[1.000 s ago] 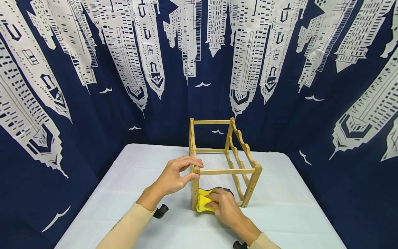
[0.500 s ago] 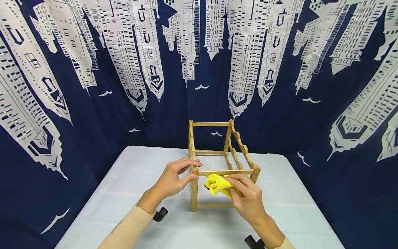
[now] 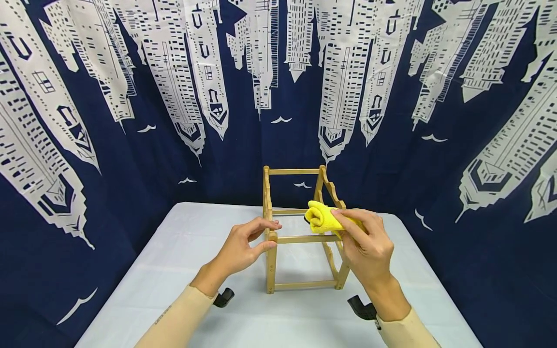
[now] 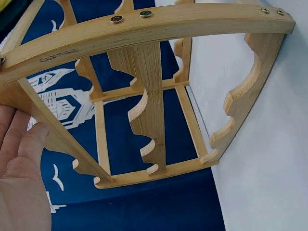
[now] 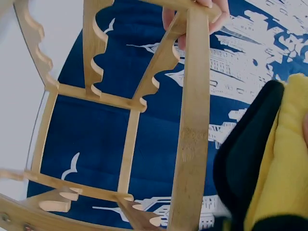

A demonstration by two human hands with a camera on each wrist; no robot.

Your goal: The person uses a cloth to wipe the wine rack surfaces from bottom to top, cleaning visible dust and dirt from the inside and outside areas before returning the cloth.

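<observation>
A light wooden rack with scalloped side rails stands on the white-covered table. My left hand grips its near left top corner, thumb on one side and fingers on the other; the right wrist view shows those fingertips around the corner. Folded into a thick roll, a yellow cloth with a dark edge is pinched in my right hand. The cloth is raised at the rack's front top bar, toward the right, overlapping the right side rail in the head view. Its dark underside shows in the right wrist view.
The table has a white cover. Behind and beside it hangs a navy curtain printed with white upside-down buildings and birds. Black wrist mounts sit at both of my wrists.
My right hand has lifted the yellow cloth from the bottom of the rack's near left post up and right to the front top bar. My left hand keeps its hold on the corner.
</observation>
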